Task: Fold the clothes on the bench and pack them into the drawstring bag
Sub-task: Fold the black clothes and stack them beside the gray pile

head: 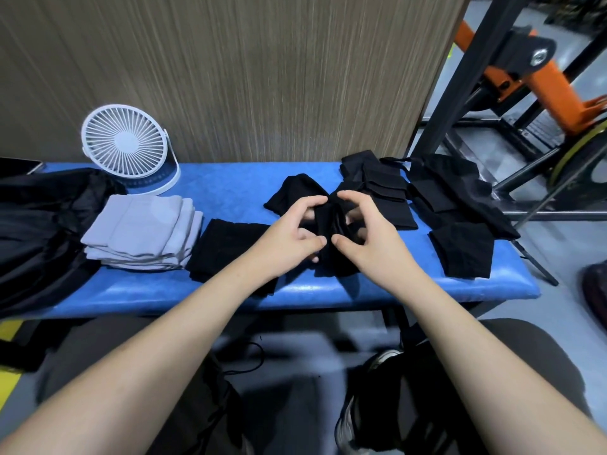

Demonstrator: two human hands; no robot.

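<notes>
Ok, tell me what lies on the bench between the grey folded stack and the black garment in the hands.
In the head view, a flat folded black cloth lies between the grey folded stack and the black garment both hands hold.

Even, fairly bright overhead light, cool cast. Soft sheen on the blue worktop [230,188] front edge; short soft shadows under the forearms. Black cloth reads as near-featureless dark masses. Wide-angle bowing at frame edges. Lower centre smeared with blur; worktop level moderately sharp.
</notes>
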